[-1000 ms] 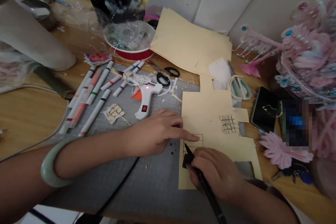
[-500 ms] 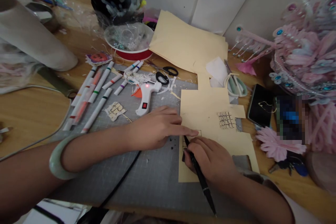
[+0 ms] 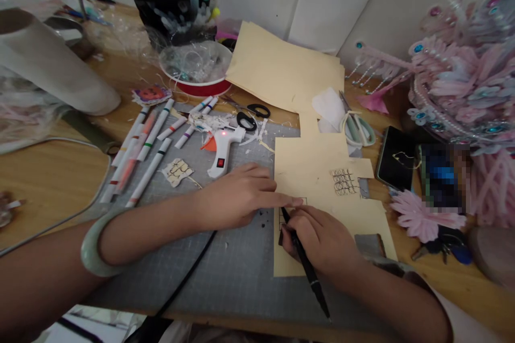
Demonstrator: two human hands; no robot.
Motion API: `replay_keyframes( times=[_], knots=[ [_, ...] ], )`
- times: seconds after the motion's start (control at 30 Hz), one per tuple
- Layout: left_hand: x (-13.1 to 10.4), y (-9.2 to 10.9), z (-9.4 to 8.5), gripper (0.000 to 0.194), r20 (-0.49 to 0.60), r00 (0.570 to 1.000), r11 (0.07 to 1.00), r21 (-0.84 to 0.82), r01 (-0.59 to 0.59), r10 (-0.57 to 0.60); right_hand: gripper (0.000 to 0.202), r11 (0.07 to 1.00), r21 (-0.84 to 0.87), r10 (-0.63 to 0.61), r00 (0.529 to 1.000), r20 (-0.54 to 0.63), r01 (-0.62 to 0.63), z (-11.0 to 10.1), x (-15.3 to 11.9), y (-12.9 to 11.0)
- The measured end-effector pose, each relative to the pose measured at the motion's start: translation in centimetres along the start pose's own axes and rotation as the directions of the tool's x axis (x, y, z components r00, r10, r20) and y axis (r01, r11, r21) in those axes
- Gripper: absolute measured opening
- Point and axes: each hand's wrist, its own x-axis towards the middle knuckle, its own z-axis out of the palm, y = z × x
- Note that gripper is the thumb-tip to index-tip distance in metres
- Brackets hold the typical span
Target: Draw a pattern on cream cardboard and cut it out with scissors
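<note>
A cut sheet of cream paper lies on a grey cutting mat, with a small black scale pattern drawn on it. My right hand grips a black pen; its tip touches a small drawn grid at the sheet's left edge. My left hand, a pale green bangle on its wrist, lies flat with the index finger pressing the paper just above the pen tip.
A white glue gun with its light on, several markers, black scissors and a small cut-out lie on the mat's far side. More cream sheets, mint scissors, a phone and pink ornaments stand right.
The pen tip has moved up the sheet toward my left index finger, and my right hand followed. The view has shifted slightly. My left hand stays pressed on the paper.
</note>
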Motion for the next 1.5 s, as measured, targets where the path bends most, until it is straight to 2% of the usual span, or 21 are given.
replay_keyframes(
  times=[0.23, 0.47, 0.67, 0.77, 0.87, 0.93, 0.97, 1.03, 1.1, 1.2, 1.3, 1.5],
  knots=[
    [0.1, 0.0, 0.0, 0.07, 0.016, 1.0, 1.0, 0.001, -0.008, 0.008, 0.022, 0.999, 0.044, 0.03, 0.999, 0.025, -0.031, -0.3, 0.1, 0.1],
    [0.0, 0.1, 0.0, 0.073, 0.02, 1.0, 1.0, -0.002, -0.005, 0.005, 0.017, 0.998, 0.061, 0.017, 1.0, -0.004, -0.017, -0.3, -0.1, 0.4],
    [-0.1, -0.1, 0.3, 0.075, 0.012, 1.0, 1.0, -0.003, -0.008, 0.008, 0.017, 0.993, 0.104, 0.049, 0.999, -0.007, -0.048, -0.4, 0.0, 0.6],
    [0.0, -0.1, 0.2, 0.077, 0.016, 1.0, 1.0, -0.007, -0.013, 0.013, 0.019, 0.987, 0.136, 0.077, 0.996, 0.037, -0.081, -0.4, -0.1, 0.7],
    [0.0, 0.0, 0.1, 0.077, 0.014, 1.0, 1.0, -0.01, -0.015, 0.015, 0.016, 0.98, 0.152, 0.133, 0.991, -0.005, -0.131, -0.6, -0.2, 0.9],
    [0.0, 0.0, 0.1, 0.074, 0.001, 1.0, 1.0, -0.011, -0.02, 0.02, 0.01, 0.948, 0.178, 0.274, 0.961, -0.028, -0.265, -0.7, -0.3, 1.0],
    [0.0, 0.1, 0.0, 0.072, -0.003, 1.0, 1.0, -0.008, -0.023, 0.023, 0.008, 0.907, 0.213, 0.375, 0.927, -0.015, -0.363, -0.8, -0.3, 1.1],
    [-0.1, 0.1, 0.0, 0.07, -0.005, 1.0, 1.0, 0.0, -0.025, 0.025, 0.004, 0.774, 0.321, 0.56, 0.827, 0.057, -0.546, -1.1, -0.4, 1.5],
    [-0.1, 0.2, 0.0, 0.07, -0.004, 1.0, 1.0, 0.006, -0.025, 0.025, 0.006, 0.638, 0.451, 0.641, 0.755, 0.138, -0.624, -1.2, -0.5, 1.9],
    [-0.1, 0.1, 0.1, 0.072, -0.012, 1.0, 1.0, 0.015, -0.027, 0.027, 0.013, 0.512, 0.572, 0.637, 0.73, 0.247, -0.641, -1.1, -0.4, 2.6],
    [0.0, 0.1, 0.0, 0.072, -0.007, 1.0, 1.0, 0.016, -0.026, 0.026, 0.016, 0.448, 0.626, 0.618, 0.727, 0.299, -0.638, -0.8, -0.2, 3.1],
    [0.0, 0.1, -0.1, 0.068, -0.02, 0.999, 0.999, -0.002, -0.035, 0.035, 0.016, 0.433, 0.596, 0.614, 0.705, 0.354, -0.676, -0.4, 0.0, 3.3]
  ],
)
